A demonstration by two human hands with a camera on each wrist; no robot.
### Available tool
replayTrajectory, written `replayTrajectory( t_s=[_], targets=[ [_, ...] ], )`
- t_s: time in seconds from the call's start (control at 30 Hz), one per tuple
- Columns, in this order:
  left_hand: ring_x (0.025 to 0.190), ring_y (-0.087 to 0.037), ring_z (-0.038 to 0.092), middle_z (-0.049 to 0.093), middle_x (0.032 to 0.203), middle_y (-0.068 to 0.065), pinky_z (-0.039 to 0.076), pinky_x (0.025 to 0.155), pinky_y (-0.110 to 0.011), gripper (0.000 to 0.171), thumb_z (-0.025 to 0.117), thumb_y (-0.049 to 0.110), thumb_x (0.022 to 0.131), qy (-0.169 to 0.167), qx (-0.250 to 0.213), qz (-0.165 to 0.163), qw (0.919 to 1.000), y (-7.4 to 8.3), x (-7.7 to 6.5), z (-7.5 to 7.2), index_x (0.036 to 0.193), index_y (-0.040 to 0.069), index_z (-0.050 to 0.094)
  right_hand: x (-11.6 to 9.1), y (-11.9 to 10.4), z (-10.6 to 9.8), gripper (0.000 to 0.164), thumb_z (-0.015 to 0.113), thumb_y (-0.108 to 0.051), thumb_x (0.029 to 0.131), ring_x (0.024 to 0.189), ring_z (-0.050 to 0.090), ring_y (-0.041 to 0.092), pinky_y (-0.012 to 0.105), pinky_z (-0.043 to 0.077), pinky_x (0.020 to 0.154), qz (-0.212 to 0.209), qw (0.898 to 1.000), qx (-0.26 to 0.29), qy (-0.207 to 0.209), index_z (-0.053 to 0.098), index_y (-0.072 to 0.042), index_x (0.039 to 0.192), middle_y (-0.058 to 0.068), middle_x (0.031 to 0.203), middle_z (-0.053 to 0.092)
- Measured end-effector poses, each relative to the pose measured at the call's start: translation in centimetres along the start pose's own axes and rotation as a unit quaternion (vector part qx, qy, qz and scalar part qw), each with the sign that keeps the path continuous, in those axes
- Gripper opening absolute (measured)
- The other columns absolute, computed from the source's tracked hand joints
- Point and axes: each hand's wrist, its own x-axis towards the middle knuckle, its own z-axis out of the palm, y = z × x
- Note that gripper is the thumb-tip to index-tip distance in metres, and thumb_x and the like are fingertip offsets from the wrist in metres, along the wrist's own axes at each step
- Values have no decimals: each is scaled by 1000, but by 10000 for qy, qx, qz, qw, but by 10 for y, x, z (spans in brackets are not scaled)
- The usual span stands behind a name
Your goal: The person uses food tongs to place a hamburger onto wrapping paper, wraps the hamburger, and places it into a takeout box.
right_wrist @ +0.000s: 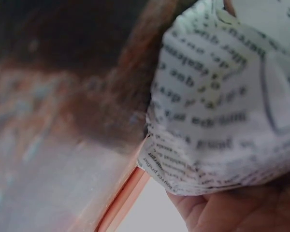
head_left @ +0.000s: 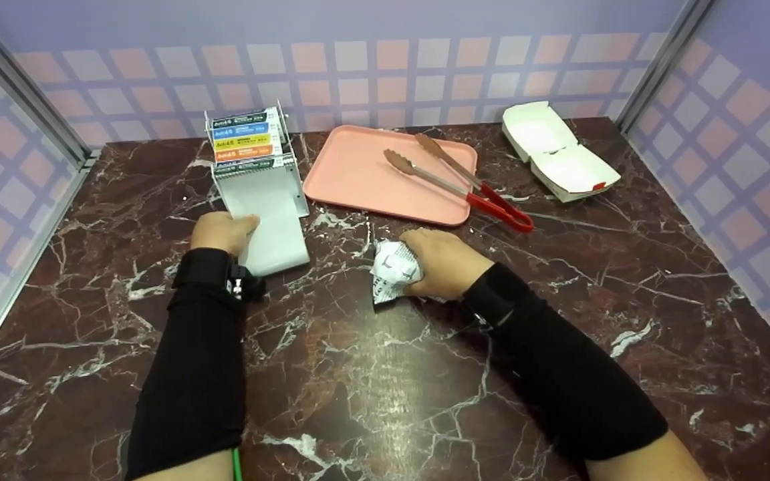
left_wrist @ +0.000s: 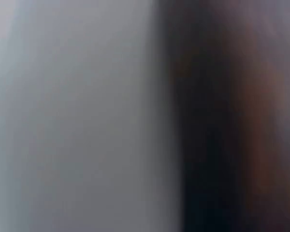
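Observation:
My left hand grips the left edge of a white panel at the front of a small rack, with the thumb over its face. Bright labelled strips in blue, yellow, orange and dark green stand in the rack behind it. In the left wrist view a pale grey surface fills the left side, badly blurred. To the right, my right hand holds a crumpled parcel wrapped in printed paper, low over the table. The right wrist view shows the printed wrapping close up against the palm; its contents are hidden.
A pink tray lies behind the hands, with red-handled tongs resting across it and past its front right edge. An open white carton stands at the back right. Patterned walls enclose the marbled table.

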Motion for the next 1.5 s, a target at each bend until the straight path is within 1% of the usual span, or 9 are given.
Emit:
replayTrajectory(
  t_s=[0.13, 0.2, 0.3, 0.4, 0.57, 0.77, 0.97, 1.2, 1.5],
  targets=[
    [113, -40, 49, 52, 131, -21, 36, 99, -54, 66, 48, 55, 88, -27, 35, -128, 9999, 6, -12, -21, 127, 3, 53, 0, -1, 0, 73, 80, -39, 63, 107, 55, 22, 36, 41, 97, -28, 10000, -12, 29, 49, -10, 123, 4, 114, 59],
    [115, -40, 48, 50, 132, -21, 35, 100, -55, 73, 47, 62, 85, 222, -133, -229, 9994, 12, -19, -31, 129, 3, 50, 0, 0, 0, 73, 79, -39, 63, 107, 55, 22, 37, 42, 97, -73, 10000, -43, 43, 49, -10, 122, 4, 113, 59],
    [104, -31, 52, 56, 122, -16, 40, 95, -47, 70, 46, 64, 85, 848, -715, -300, 9934, 22, -23, -42, 122, 5, 53, 0, 0, 0, 74, 79, -40, 63, 107, 55, 22, 37, 42, 97, -96, 9999, -60, 62, 49, -9, 123, 5, 113, 59],
    [89, -20, 60, 64, 108, -9, 46, 83, -35, 55, 44, 60, 88, 1336, -1361, -230, 9814, 30, -19, -44, 108, 11, 56, 1, 0, 0, 73, 79, -40, 63, 107, 55, 21, 37, 42, 97, -45, 9999, -60, 67, 49, -10, 122, 4, 113, 59],
    [58, -2, 60, 69, 93, -3, 47, 61, -23, 32, 48, 51, 90, 1686, -1979, -229, 9653, 35, -10, -41, 92, 19, 55, 1, -1, 1, 75, 79, -41, 64, 110, 53, 22, 37, 40, 100, 10, 10000, -73, -12, 48, -10, 125, 5, 117, 58],
    [51, -1, 59, 67, 76, 1, 46, 55, -21, 24, 58, 41, 87, 2120, -2289, -290, 9496, 34, -1, -36, 88, 17, 57, 0, -1, 1, 77, 78, -43, 64, 106, 53, 21, 37, 41, 98, 21, 9999, -112, -68, 47, -10, 126, 4, 113, 57],
    [53, -2, 60, 59, 80, 6, 49, 56, -22, 24, 63, 39, 85, 2242, -2447, -315, 9428, 39, 4, -33, 90, 16, 58, 0, 0, 1, 74, 80, -41, 63, 104, 55, 20, 37, 42, 96, 6, 10000, -74, 52, 49, -11, 123, 3, 111, 59],
    [58, 0, 56, 58, 76, 10, 45, 66, -21, 21, 62, 35, 86, 2477, -2387, -409, 9381, 40, 4, -33, 94, 16, 60, 0, 0, 1, 70, 80, -40, 63, 102, 55, 18, 36, 43, 93, -63, 9999, -71, 93, 50, -12, 120, 1, 107, 59],
    [72, -7, 52, 56, 79, 10, 41, 70, -22, 26, 65, 43, 83, 2541, -2557, -507, 9314, 41, 9, -32, 87, 18, 63, 0, 0, 1, 69, 79, -39, 63, 102, 55, 19, 36, 43, 94, -90, 9998, -83, 142, 50, -11, 120, 0, 107, 59]
  ],
)
